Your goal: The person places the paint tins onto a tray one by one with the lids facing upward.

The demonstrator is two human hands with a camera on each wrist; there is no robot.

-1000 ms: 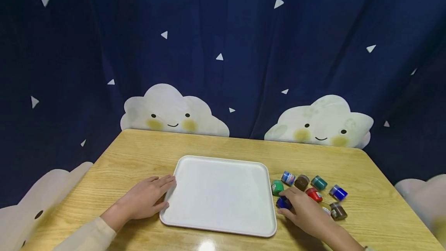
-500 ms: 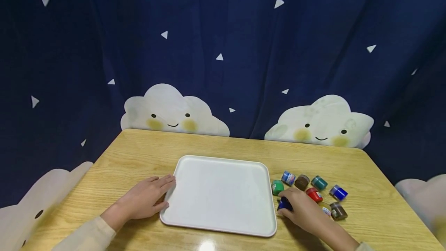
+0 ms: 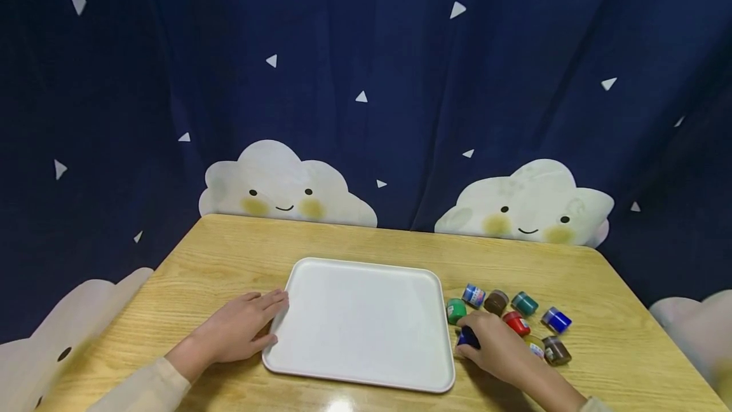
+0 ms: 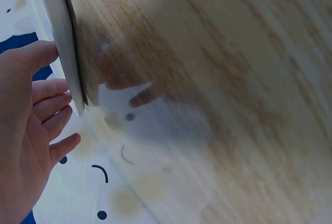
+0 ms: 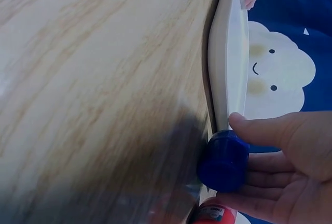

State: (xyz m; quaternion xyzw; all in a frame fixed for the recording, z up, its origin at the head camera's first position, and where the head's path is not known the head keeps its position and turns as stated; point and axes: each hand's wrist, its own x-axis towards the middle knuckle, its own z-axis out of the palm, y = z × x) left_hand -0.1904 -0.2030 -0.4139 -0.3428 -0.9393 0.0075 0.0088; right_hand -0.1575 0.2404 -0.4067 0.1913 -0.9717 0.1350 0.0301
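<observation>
Bare hands, cream long sleeves (image 3: 143,390)

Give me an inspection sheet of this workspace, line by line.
Surface: wooden table, glossy.
Job's things: dark blue jar pinched beside the white tray, whose inside is bare.
Clutter: green jar, red jar and more small jars loose, right of the tray.
Grippers: left hand rests flat at the tray's left rim; right hand holds the dark blue jar.
Cables: nothing seen.
Surroundings: navy curtain with cloud faces.
</observation>
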